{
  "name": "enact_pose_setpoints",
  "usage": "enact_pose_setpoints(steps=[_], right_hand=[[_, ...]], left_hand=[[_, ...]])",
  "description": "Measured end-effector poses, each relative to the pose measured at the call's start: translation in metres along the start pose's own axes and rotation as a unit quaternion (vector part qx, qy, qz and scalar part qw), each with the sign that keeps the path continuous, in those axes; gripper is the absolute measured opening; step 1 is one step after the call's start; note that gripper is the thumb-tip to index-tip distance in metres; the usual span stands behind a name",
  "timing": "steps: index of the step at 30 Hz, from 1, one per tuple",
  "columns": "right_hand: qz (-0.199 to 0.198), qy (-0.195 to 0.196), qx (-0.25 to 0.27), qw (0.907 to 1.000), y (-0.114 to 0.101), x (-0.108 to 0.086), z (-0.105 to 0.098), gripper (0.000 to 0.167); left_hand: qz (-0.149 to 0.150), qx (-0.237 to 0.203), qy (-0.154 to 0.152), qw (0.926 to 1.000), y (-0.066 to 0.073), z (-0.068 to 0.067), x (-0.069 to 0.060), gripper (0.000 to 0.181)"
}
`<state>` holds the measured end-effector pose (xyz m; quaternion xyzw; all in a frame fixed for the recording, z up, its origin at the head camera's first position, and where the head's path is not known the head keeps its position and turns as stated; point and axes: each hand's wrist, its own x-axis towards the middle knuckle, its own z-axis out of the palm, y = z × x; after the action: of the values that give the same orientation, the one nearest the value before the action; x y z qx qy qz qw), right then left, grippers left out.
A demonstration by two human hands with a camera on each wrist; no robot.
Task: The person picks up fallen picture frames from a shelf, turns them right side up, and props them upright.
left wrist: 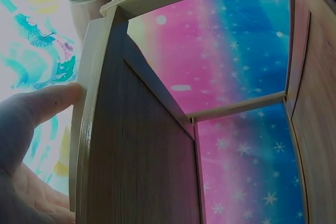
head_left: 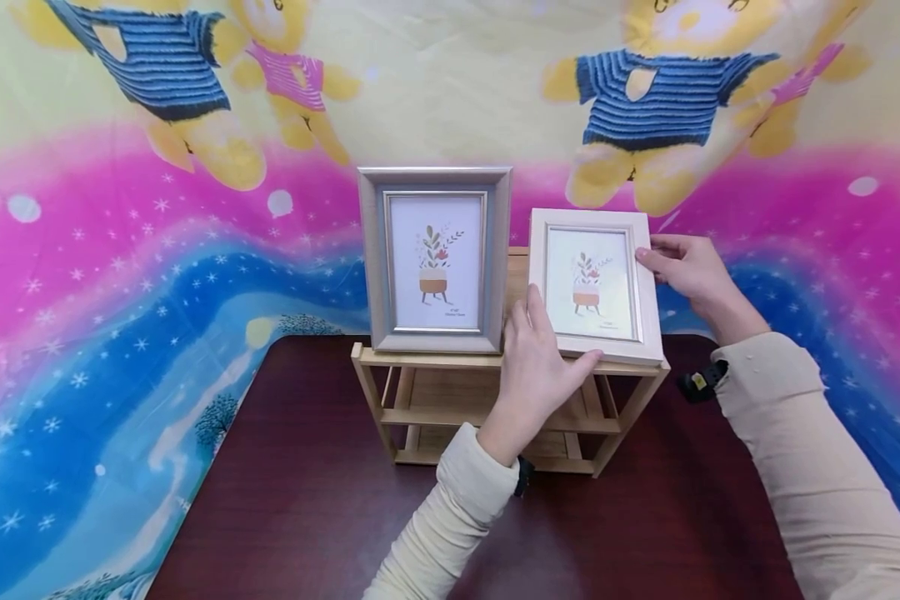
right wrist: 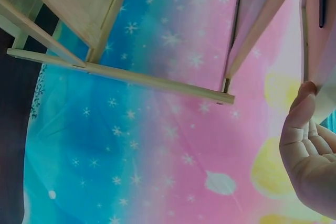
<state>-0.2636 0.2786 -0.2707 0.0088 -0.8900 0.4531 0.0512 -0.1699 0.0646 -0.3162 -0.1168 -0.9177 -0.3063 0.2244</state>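
While we look right of centre in the head view, there's the white picture frame (head_left: pixel 592 283), slightly tilted at the top of the wooden rack (head_left: pixel 495 421)! On its right edge we see the right hand (head_left: pixel 693 267) pinching, thumb at the front. Over its lower left corner comes the left hand (head_left: pixel 528 358), fingers extended along the side, thumb stretched out by the bottom edge. Mid-picture, we've got the silver-grey frame (head_left: pixel 435 258) standing just beside it; underneath, the dark worktop (head_left: pixel 285 467); across the top, the bear-print backdrop (head_left: pixel 457 100)!
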Motion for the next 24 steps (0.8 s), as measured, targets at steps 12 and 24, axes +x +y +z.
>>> enact_pose_setpoints(steps=[12,24], right_hand=[[-0.033,0.037,0.047,0.9976,-0.013,-0.004,-0.005,0.064],[-0.038,0.027,0.088,0.9951,-0.019,-0.007,-0.017,0.067]], left_hand=[[-0.015,-0.010,0.002,0.9998,0.001,0.000,0.003,0.104],[-0.021,-0.035,0.026,0.9988,0.001,0.007,0.006,0.106]])
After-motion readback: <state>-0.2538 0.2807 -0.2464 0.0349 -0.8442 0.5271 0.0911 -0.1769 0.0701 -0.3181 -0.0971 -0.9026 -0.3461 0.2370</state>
